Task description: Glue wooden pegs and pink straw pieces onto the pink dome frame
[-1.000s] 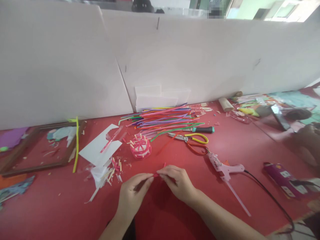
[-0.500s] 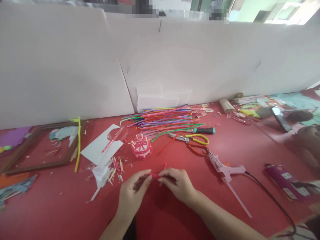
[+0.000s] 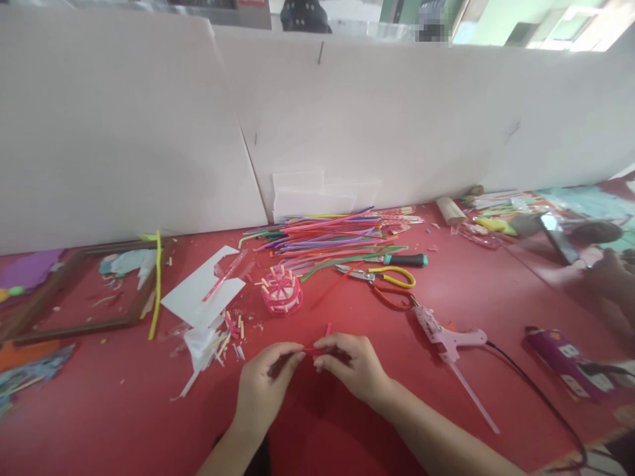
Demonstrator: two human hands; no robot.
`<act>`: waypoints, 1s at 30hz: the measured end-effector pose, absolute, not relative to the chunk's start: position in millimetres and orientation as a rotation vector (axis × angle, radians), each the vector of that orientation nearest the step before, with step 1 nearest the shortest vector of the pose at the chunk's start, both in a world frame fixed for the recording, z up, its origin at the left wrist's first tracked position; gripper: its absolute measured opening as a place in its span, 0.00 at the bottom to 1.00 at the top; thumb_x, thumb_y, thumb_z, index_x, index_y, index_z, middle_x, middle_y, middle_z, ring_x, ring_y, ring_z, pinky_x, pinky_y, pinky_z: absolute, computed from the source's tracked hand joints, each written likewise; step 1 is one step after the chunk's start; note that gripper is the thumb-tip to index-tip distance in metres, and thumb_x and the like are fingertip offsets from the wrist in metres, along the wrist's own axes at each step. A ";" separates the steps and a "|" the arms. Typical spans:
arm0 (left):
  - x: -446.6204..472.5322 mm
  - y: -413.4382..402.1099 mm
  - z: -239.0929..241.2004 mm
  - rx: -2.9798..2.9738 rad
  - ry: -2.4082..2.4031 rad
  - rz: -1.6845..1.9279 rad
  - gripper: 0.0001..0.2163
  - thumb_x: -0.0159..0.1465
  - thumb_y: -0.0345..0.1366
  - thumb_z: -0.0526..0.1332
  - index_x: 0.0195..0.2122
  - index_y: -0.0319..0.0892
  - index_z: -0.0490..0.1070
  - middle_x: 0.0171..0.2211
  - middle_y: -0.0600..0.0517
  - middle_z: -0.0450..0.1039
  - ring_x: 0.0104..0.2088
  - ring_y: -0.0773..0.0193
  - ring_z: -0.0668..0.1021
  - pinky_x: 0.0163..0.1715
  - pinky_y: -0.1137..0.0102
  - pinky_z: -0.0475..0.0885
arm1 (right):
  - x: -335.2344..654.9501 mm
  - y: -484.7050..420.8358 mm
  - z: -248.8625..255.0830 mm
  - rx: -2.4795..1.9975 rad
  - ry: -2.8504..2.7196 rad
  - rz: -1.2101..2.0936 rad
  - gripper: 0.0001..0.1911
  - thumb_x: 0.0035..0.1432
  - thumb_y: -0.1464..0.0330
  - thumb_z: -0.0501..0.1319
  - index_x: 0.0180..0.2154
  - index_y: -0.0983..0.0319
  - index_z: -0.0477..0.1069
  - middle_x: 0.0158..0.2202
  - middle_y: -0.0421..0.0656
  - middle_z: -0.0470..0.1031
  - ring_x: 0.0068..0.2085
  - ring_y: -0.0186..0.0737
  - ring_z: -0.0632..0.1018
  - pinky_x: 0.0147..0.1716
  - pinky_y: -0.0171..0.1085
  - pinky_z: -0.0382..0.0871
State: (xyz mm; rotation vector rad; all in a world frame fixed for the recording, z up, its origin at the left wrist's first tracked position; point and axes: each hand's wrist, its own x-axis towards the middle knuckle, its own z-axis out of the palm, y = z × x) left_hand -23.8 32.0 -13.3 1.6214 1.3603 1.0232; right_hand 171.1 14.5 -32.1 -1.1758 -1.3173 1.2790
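Observation:
Between the fingertips of both hands runs a short red pipe cleaner (image 3: 311,351), one end of it sticking up by the right fingers. My left hand (image 3: 270,377) pinches its left part with thumb and forefinger. On the other side, my right hand (image 3: 354,367) pinches it too, fingers curled. Beyond my hands stands a small round pink-and-white piece (image 3: 282,294) with short wooden sticks around its top. Offcuts of wooden sticks and pink bits (image 3: 231,334) lie to the left of it.
A pile of coloured pipe cleaners (image 3: 332,235) lies before the white board (image 3: 397,119). Scissors (image 3: 391,276), a pink glue gun (image 3: 444,334) with its cord, and a purple power strip (image 3: 570,363) are rightward. A wooden frame (image 3: 79,330) lies left. Another person's hand (image 3: 612,277) is at right.
My left hand has shifted very slightly right and down, still pinching the pipe cleaner. My right hand has hardly moved.

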 end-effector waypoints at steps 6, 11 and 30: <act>-25.0 34.7 -10.2 1.551 1.331 1.023 0.09 0.60 0.43 0.67 0.32 0.44 0.82 0.29 0.49 0.85 0.29 0.57 0.86 0.30 0.71 0.83 | 170.5 14.3 -30.5 -0.988 -1.094 1.602 0.24 0.54 0.50 0.69 0.45 0.61 0.78 0.35 0.47 0.85 0.34 0.45 0.86 0.32 0.39 0.82; -26.0 34.8 -9.6 1.539 1.305 1.031 0.08 0.60 0.41 0.66 0.31 0.44 0.82 0.30 0.49 0.85 0.30 0.58 0.86 0.31 0.71 0.83 | 171.6 16.0 -25.8 -0.926 -0.952 1.728 0.25 0.53 0.51 0.71 0.42 0.64 0.78 0.36 0.50 0.85 0.35 0.45 0.87 0.33 0.39 0.82; -27.2 34.1 -8.7 1.540 1.283 1.025 0.07 0.60 0.38 0.65 0.32 0.44 0.82 0.29 0.49 0.85 0.29 0.59 0.86 0.31 0.71 0.83 | 170.1 18.3 -31.2 -1.030 -0.958 1.604 0.21 0.52 0.51 0.71 0.35 0.63 0.75 0.29 0.44 0.83 0.31 0.42 0.85 0.34 0.40 0.81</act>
